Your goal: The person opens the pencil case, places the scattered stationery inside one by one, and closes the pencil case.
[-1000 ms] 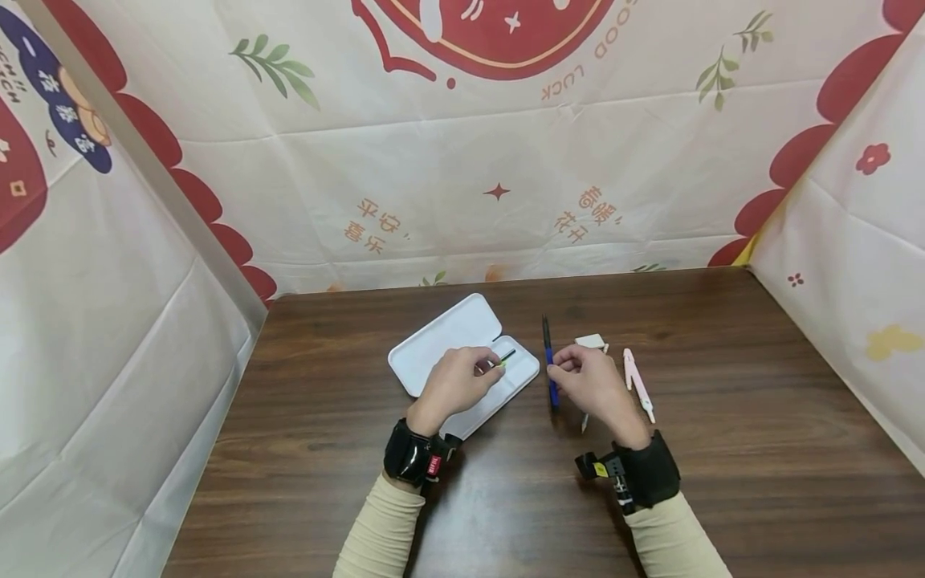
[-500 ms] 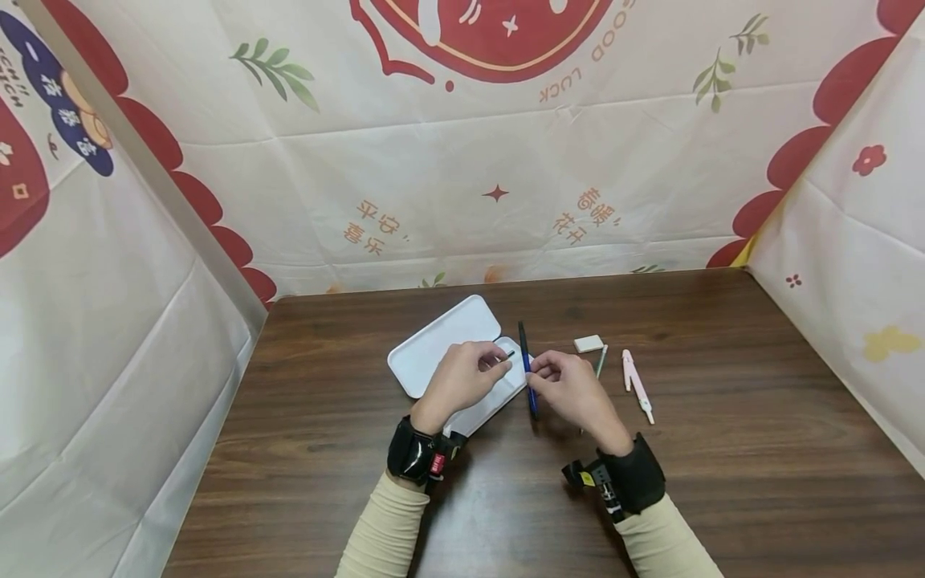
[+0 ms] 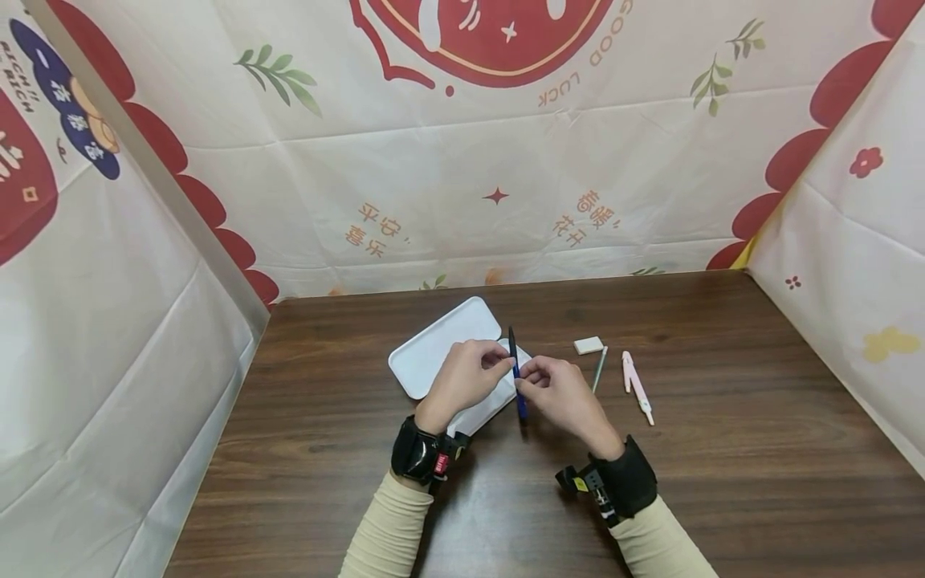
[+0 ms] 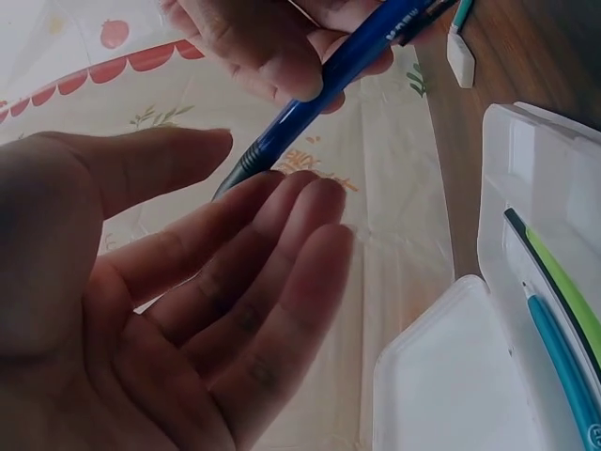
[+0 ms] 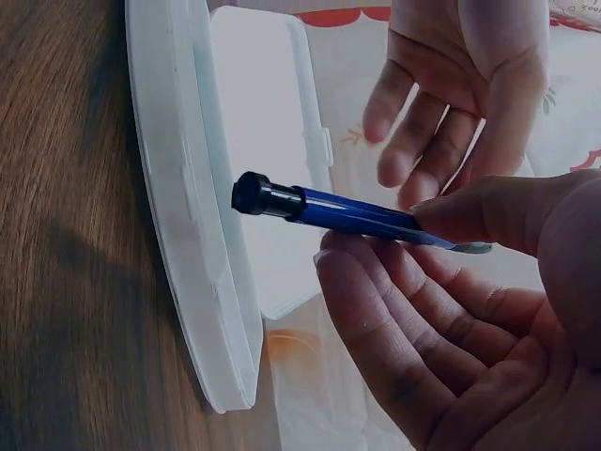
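My right hand (image 3: 567,393) pinches a blue pen (image 5: 347,214) with a black end between thumb and fingers, above the white pencil case (image 3: 433,353). My left hand (image 3: 462,377) is beside it over the case, fingers loosely bent and thumb apart. In the left wrist view the pen's dark grip end lies near the left thumb and fingertips; whether they touch I cannot tell. The case lies with its lid open. Inside it are a teal pen (image 4: 559,362) and a lime-green and black item (image 4: 571,282), only partly visible.
Right of the hands, a white eraser (image 3: 588,345), a thin pale-green stick (image 3: 599,371) and a pink-and-white compass (image 3: 637,389) lie on the brown wooden table (image 3: 723,482). Printed cloth (image 3: 448,160) hangs behind the table and at both sides.
The right hand has carried the blue pen leftward from beside the case to the left hand. The green item seen at the left fingers one second ago is now in the case, the fingers loosened.
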Demonstrator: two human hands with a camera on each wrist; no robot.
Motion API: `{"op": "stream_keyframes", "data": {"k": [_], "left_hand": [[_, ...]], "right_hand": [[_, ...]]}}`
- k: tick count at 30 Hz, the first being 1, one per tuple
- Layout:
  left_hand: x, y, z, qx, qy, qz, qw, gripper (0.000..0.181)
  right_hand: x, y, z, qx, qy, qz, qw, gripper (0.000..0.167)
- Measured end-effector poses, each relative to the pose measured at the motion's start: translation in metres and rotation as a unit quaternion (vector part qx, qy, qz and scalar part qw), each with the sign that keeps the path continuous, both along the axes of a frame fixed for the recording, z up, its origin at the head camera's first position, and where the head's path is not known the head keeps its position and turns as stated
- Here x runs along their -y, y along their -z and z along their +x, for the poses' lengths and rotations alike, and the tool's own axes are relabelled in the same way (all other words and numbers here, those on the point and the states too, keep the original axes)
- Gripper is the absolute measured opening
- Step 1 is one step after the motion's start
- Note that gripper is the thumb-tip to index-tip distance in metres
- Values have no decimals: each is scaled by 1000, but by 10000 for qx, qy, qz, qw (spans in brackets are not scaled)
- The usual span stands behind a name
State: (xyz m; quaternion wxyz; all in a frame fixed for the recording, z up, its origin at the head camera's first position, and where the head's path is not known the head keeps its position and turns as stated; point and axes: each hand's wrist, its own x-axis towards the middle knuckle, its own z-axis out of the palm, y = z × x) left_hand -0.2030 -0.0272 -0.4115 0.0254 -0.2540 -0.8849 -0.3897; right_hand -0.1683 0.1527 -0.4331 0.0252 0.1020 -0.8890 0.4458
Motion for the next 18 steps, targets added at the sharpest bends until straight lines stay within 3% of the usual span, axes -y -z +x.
{"op": "stream_keyframes", "data": {"k": [8, 18], "left_hand": [[-2, -1, -1, 47, -117, 133, 9998, 15], [-3, -2, 1, 350, -162, 549, 9977, 11]], "right_hand": [[4, -1, 2, -67, -16, -64, 10000, 7], [8, 1, 3, -226, -109, -311, 9992, 6]]}}
